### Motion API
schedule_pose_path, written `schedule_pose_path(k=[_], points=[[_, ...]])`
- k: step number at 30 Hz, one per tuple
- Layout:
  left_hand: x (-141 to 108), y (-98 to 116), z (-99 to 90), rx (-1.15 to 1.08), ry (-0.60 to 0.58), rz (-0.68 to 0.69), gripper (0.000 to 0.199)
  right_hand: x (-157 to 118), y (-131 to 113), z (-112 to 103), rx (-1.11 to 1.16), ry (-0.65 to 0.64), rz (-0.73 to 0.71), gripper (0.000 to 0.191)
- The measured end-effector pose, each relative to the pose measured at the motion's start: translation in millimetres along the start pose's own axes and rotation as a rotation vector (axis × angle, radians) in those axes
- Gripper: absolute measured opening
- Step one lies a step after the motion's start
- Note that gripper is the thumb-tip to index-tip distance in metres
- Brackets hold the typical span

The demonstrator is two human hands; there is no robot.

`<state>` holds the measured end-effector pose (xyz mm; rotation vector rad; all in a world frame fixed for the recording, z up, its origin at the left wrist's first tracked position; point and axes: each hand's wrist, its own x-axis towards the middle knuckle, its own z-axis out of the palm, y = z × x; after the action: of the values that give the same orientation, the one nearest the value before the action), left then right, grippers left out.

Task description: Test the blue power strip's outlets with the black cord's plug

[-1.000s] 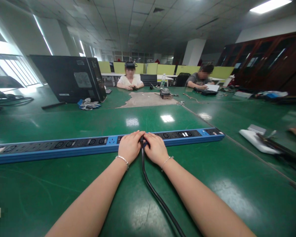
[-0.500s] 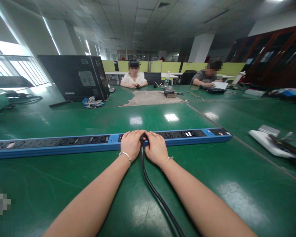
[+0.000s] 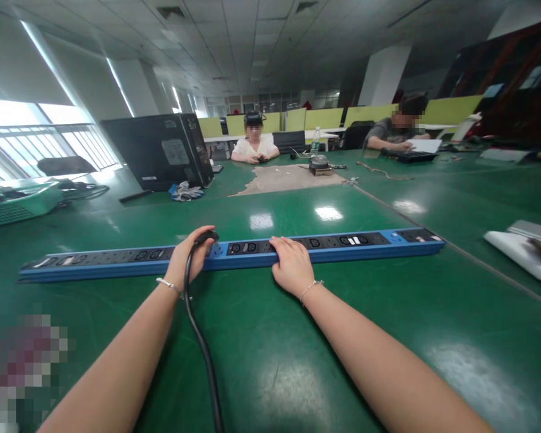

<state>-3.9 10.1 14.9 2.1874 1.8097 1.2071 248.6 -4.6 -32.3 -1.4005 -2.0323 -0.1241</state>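
Observation:
A long blue power strip (image 3: 247, 261) with black socket panels lies across the green table (image 3: 247, 337). My left hand (image 3: 186, 261) is closed around the black plug (image 3: 206, 236) of a power cord, raised above the strip just left of a blue socket section. From that plug the thick black cord (image 3: 201, 337) hangs down over the wrist and runs toward me along the table. My right hand (image 3: 293, 266) grips the strip right of its middle, fingers over the sockets and the thumb side against the front face.
Behind the strip at left stand a black computer case (image 3: 157, 150) and gloves (image 3: 187, 191). A green basket (image 3: 22, 207) sits far left. A white device (image 3: 518, 252) lies at right. Across the table sit two people (image 3: 255, 144), near a bottle (image 3: 315, 144) and a small round device (image 3: 320, 164).
My left hand has moved left and lifted with the plug, away from my right hand. The right hand stays on the strip. The camera view has shifted slightly.

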Motion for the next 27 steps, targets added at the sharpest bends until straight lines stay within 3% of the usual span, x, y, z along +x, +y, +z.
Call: schedule_pose_path(k=[4, 10, 20, 27], points=[[-9, -16, 6.1, -0.013, -0.063, -0.021, 0.038, 0, 1, 1, 0.001, 0.006, -0.002, 0.052], [-5, -8, 11.4, 0.055, -0.122, -0.006, 0.039, 0, 2, 0, -0.004, 0.007, -0.017, 0.050], [-8, -9, 9.0, 0.277, -0.191, 0.221, 0.035, 0, 0, -1, 0.005, 0.009, -0.010, 0.049], [-19, 2, 6.6, 0.402, -0.167, 0.243, 0.035, 0, -1, 0, 0.006, 0.024, -0.008, 0.046]])
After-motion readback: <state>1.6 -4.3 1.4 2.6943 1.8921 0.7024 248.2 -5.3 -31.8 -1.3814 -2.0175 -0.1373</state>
